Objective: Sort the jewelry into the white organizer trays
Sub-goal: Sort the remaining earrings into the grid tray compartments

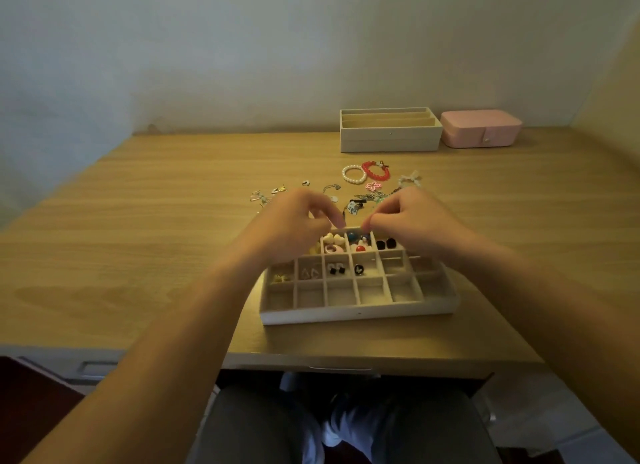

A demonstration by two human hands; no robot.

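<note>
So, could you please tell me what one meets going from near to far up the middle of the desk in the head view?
divided tray → pearl bracelet → slotted white box
</note>
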